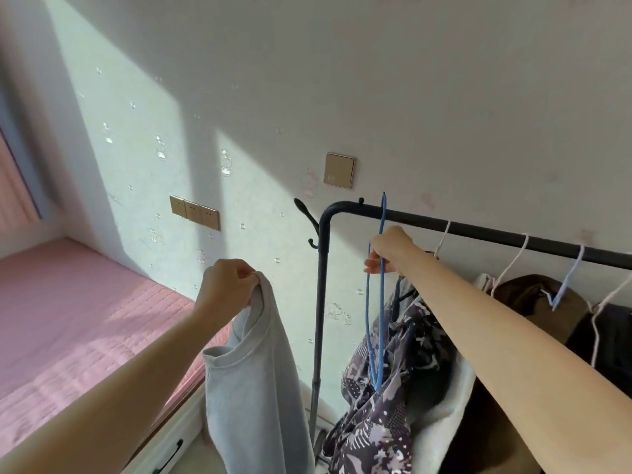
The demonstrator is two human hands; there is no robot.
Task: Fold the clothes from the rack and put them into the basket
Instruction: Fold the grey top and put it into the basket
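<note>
1. Left hand [227,285]: fingers curled, a light grey garment [254,388] is pinched at its top edge; the fabric hangs straight down below the hand, left of the rack post.
2. Right hand [390,249]: closed around a blue hanger [371,323], gripped just under its hook. The hook is seen at the level of the rack bar [478,230]; whether it sits on the bar cannot be told. The hanger's body hangs down in front of the patterned garment.
3. Black rack: corner bend at upper middle, the bar runs off to the right, the post [319,319] drops down between the two hands.
4. Still on the rack: patterned dark garment [383,405] nearest the post, a white fleecy piece [444,415] beside it, a brown garment [533,295] and a black one [612,330] further right, on pale hangers [509,268].
5. Basket is not visible.
6. Surroundings: pink bed cover [68,319] at left, gold wall sockets [195,212] and a gold switch [339,170] on the sunlit wall.
</note>
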